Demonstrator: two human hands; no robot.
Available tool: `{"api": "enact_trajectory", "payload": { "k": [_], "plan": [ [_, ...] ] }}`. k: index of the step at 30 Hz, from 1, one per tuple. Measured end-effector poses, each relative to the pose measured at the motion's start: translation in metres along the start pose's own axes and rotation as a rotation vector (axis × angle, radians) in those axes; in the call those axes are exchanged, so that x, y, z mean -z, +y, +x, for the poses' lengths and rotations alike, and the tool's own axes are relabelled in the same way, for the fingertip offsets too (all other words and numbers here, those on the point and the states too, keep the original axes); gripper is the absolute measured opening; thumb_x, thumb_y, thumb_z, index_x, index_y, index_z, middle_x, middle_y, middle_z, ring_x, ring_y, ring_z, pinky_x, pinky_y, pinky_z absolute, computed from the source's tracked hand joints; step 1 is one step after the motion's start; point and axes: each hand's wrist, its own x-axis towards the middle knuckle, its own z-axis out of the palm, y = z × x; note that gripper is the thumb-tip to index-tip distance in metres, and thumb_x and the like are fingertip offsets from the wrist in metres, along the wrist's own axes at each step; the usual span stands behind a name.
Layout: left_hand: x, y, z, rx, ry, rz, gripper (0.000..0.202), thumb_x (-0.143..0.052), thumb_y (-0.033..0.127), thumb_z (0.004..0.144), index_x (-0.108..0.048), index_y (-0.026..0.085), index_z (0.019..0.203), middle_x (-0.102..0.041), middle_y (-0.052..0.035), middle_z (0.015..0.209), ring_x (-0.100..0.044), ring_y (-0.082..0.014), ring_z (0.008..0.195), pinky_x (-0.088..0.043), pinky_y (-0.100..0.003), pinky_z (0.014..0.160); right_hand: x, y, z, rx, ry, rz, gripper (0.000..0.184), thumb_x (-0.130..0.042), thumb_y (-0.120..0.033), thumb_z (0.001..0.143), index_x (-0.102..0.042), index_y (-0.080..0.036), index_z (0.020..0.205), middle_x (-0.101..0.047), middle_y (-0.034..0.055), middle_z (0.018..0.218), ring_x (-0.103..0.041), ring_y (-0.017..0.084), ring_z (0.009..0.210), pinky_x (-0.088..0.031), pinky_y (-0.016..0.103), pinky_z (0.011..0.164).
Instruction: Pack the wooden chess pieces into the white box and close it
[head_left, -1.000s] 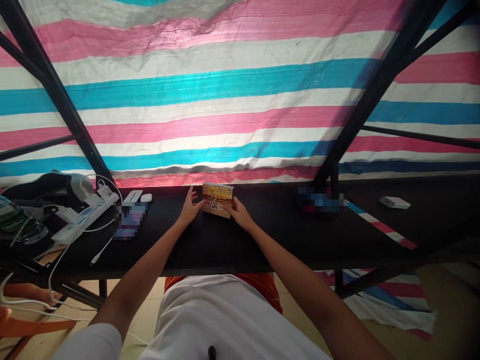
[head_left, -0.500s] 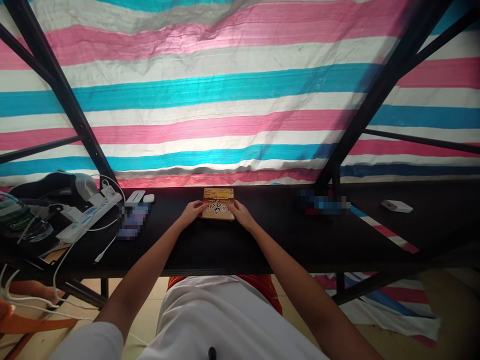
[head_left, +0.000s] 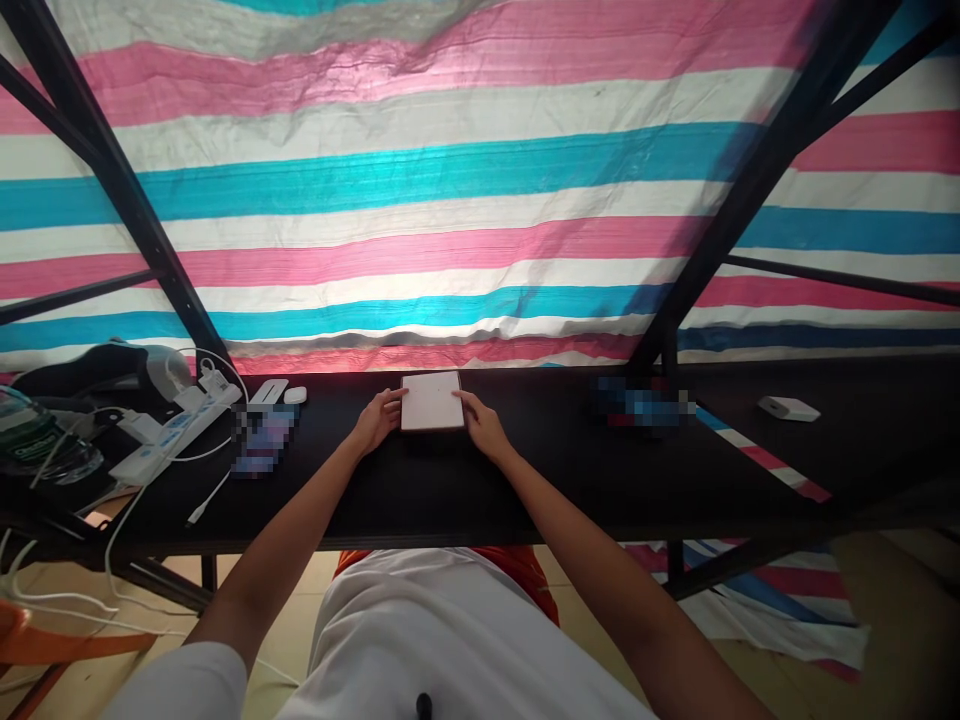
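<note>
A small flat box (head_left: pixel 433 402) shows a plain white face towards me, with a thin dark edge along its near side. It is held between my two hands over the black tabletop (head_left: pixel 450 490); whether it rests on the surface I cannot tell. My left hand (head_left: pixel 379 418) grips its left edge, the thumb lying over the white face. On the other side, my right hand (head_left: pixel 484 422) holds the right edge, thumb also near the top of that face. The remaining fingers are partly hidden beside and under the box.
At left lie a white power strip (head_left: pixel 176 430) with plugs and cables, a blurred phone-like item (head_left: pixel 266 440), a white earbud-style case (head_left: pixel 295 395) and a clear bottle (head_left: pixel 49 440). Farther right are a blurred blue item (head_left: pixel 641 402) and a white block (head_left: pixel 789 408). Black metal posts (head_left: pixel 112 185) flank the striped sheet.
The box has turned over: its yellow-brown printed face with "Chinese chess" lettering was up, and a white face now shows. Both hands stay at its sides.
</note>
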Motion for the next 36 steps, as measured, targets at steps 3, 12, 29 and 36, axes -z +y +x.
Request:
{"api": "enact_trajectory", "payload": {
  "k": [3,12,29,36],
  "plan": [
    [-0.001,-0.002,-0.002,-0.015,0.058,-0.023,0.083,-0.069,0.031,0.073,-0.025,0.024,0.142,-0.067,-0.0085,0.102,-0.064,-0.0211,0.095,-0.050,-0.039,0.085,-0.001,0.004,0.002,-0.060,0.004,0.091,0.047,-0.036,-0.014,0.074,-0.055,-0.022,0.117,-0.065,0.0024,0.107,-0.059,0.017,0.099,-0.043,0.032,0.091],
    [-0.005,0.004,-0.005,-0.068,0.053,0.006,0.052,-0.077,0.030,0.062,-0.059,0.014,0.108,-0.066,-0.0105,0.104,-0.062,-0.0243,0.096,-0.051,-0.038,0.083,-0.004,-0.009,-0.003,-0.062,-0.029,-0.008,0.041,-0.050,-0.040,0.081,-0.049,-0.022,0.118,-0.061,0.0050,0.101,-0.058,0.019,0.087,-0.048,0.034,0.078],
    [-0.050,-0.003,-0.023,-0.574,-0.139,0.669,0.035,-0.047,0.031,0.089,-0.058,0.022,0.120,-0.052,-0.0082,0.122,-0.047,-0.0228,0.117,-0.033,-0.036,0.104,-0.016,-0.008,-0.002,-0.154,-0.161,0.171,0.045,-0.058,-0.048,0.077,-0.060,-0.016,0.109,-0.068,0.0063,0.098,-0.062,0.024,0.091,-0.050,0.036,0.080],
    [-0.009,-0.006,-0.001,-0.266,0.254,0.774,0.060,-0.062,0.037,0.077,-0.048,0.013,0.130,-0.056,-0.0146,0.117,-0.054,-0.0276,0.105,-0.042,-0.040,0.092,-0.006,0.001,0.006,-0.286,-0.030,0.381,0.042,-0.048,-0.046,0.081,-0.056,-0.017,0.111,-0.065,0.0074,0.110,-0.060,0.024,0.101,-0.048,0.036,0.085]
  ]
}}
